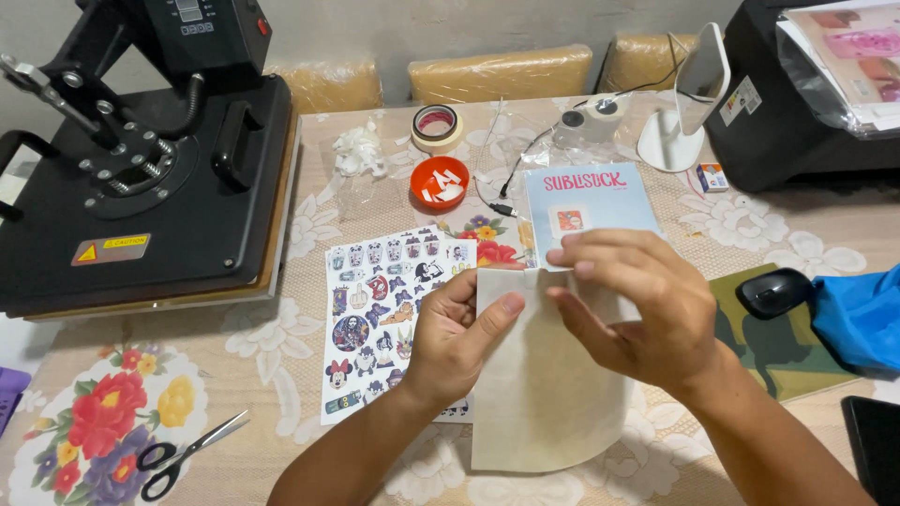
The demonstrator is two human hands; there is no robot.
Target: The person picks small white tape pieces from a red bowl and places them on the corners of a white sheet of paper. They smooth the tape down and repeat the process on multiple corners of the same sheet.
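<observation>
Here, from the head camera, both hands meet over a pale cream sheet [544, 384] that lies on the counter [281, 394], its lower end curling toward the person. The left hand [457, 339] pinches the sheet's top left corner, thumb on top and fingers [448, 292] curled beneath. The right hand [633, 305] closes its fingers [586, 258] over the top edge, just in front of a light blue packet [592, 201] that lies touching or just behind the sheet.

Just left of the sheet, and partly under the left wrist, lies a printed sticker sheet [380, 300] of small cartoon figures, seemingly uncut. Scissors [183, 456] rest well apart at the near left, untouched. The black heat press [141, 159] stands at the far left with its upper plate down and nothing visible between the plates. An orange lid [439, 181] with white scraps, a tape roll [436, 126] and a black mouse [774, 291] sit around.

Judging by this layout, the work looks early: the sheet is only being handled at its top edge, while cutting and pressing appear not yet done.
</observation>
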